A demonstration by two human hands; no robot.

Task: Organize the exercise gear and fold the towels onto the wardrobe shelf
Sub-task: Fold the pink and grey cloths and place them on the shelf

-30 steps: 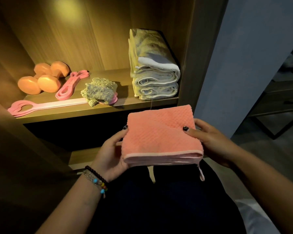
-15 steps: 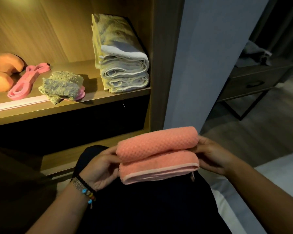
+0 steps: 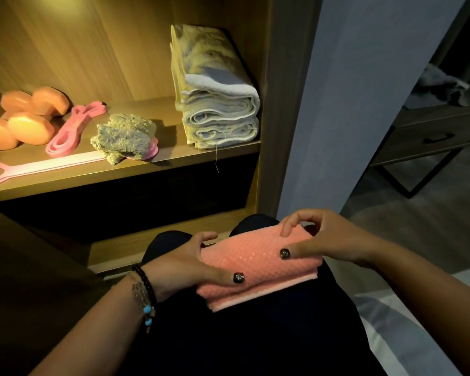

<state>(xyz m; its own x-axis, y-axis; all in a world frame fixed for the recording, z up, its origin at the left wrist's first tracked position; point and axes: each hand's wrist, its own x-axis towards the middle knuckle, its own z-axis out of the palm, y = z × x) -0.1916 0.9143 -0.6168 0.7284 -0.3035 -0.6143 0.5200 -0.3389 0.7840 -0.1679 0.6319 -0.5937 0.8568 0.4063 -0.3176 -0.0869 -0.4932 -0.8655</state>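
A folded pink towel point(image 3: 258, 270) lies on my lap, low in the head view. My left hand point(image 3: 185, 263) grips its left end, thumb on top. My right hand point(image 3: 320, 237) pinches its right end, thumb on top and fingers curled over the far corner. On the lit wardrobe shelf point(image 3: 174, 161) stands a stack of folded white and yellow towels point(image 3: 217, 104) at the right. A crumpled grey-green cloth point(image 3: 125, 137) sits mid-shelf. Orange dumbbells point(image 3: 25, 118) and pink resistance bands point(image 3: 71, 128) lie at the left.
A long pink strap point(image 3: 38, 166) runs along the shelf's front edge. The wardrobe's side panel point(image 3: 280, 104) rises right of the towel stack. A dark side table point(image 3: 429, 137) with a cloth on it stands at far right. A lower shelf point(image 3: 136, 245) sits below.
The pink towel has been folded over once more into a smaller, flatter bundle and lowered onto my lap. Both hands shifted from its sides to thumbs on top.
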